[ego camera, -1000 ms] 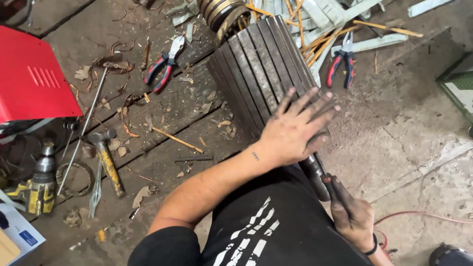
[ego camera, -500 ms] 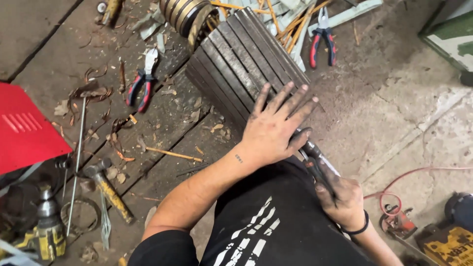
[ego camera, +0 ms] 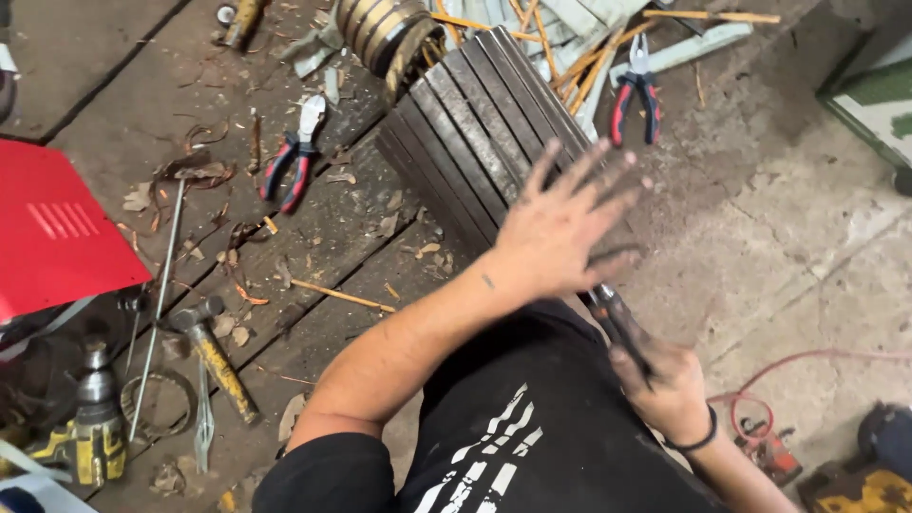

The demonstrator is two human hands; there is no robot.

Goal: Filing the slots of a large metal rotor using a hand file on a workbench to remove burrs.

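My left hand (ego camera: pixel 560 228) lies on the near end of a dark, slotted metal cylinder (ego camera: pixel 475 142), fingers spread wide, holding nothing. The cylinder rests on the wooden floor and points away from me, with a copper-coloured winding (ego camera: pixel 385 33) at its far end. My right hand (ego camera: pixel 665 385), with a black band at the wrist, grips a dark hand tool (ego camera: pixel 617 318). The tool's tip points up to the cylinder's near end, just under my left palm, and the palm hides it. My black shirt fills the bottom.
Two red-and-black pliers lie left (ego camera: pixel 296 152) and right (ego camera: pixel 636 90) of the cylinder. A hammer (ego camera: pixel 214 351), a thin metal rod (ego camera: pixel 157 304), a red metal box (ego camera: pixel 57 228) and a yellow drill (ego camera: pixel 90 427) are at left. A red cable (ego camera: pixel 807 366) crosses the concrete at right.
My left hand has stayed on the cylinder and spread its fingers wider. The right hand keeps hold of the tool. The view has shifted a little.
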